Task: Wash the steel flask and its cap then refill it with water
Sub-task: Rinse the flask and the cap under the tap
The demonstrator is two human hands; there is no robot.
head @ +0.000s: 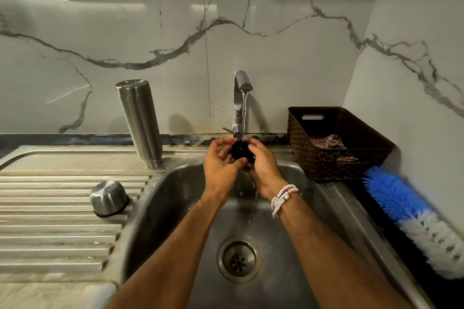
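Head view: a steel cup [109,198] sat at nine o'clock on the drainboard [50,233], with the flask [139,123] upended at ten. At centre, the left hand [221,168] and right hand [265,168] both gripped a black cap [240,150] under the tap [242,83] stream. Small and wet, it likely slips; hold its rim.

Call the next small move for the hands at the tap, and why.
Probably rotate the black cap piece in the stream to rinse its other sides. The left hand and right hand both grip it beneath the running tap, while the flask and steel cap stand mouth down beside the sink.
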